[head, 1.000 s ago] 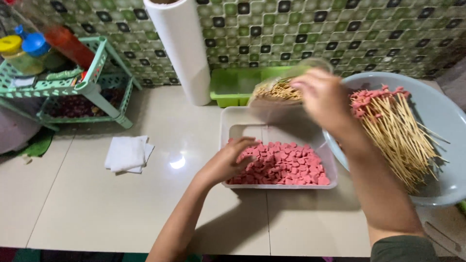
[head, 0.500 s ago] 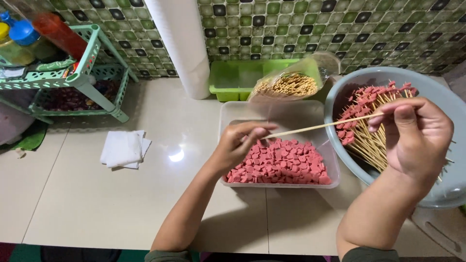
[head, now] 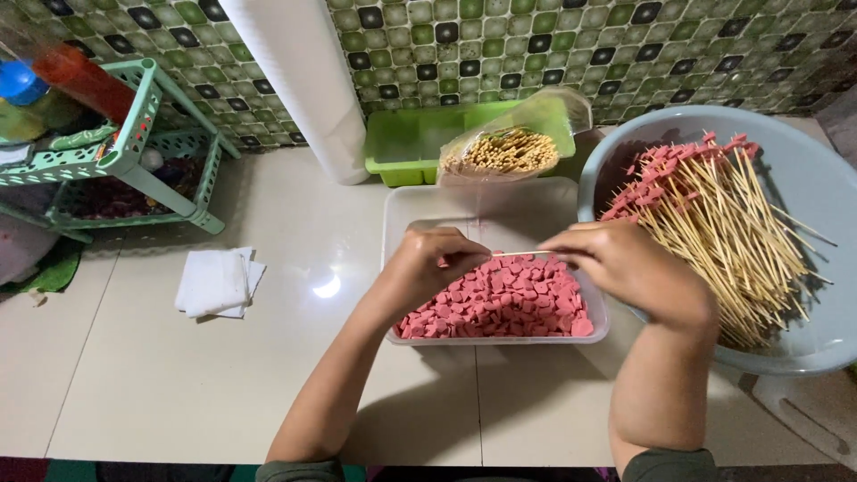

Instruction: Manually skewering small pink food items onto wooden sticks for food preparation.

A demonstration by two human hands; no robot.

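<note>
My left hand (head: 433, 263) and my right hand (head: 625, 268) meet over a clear rectangular tub (head: 402, 210) filled with several pink sausage slices (head: 504, 303). A thin bamboo skewer (head: 520, 254) runs level between the two hands: my right hand pinches one end and my left fingertips close on the other end, apparently with a pink slice there. To the right a grey round basin (head: 803, 170) holds several loaded skewers (head: 714, 214) with pink pieces at their far ends. A clear bag of bare skewers (head: 504, 147) leans behind the tub.
A green tray (head: 402, 143) stands behind the tub against the tiled wall. A white roll (head: 303, 80) rises at the back. A mint plastic rack (head: 134, 143) with bottles stands at the left, and a folded white cloth (head: 214, 281) lies on the tiled floor.
My right hand drew a skewer from the bag and brought it left and down over the tub. My left hand rose from the slices to meet its tip.
</note>
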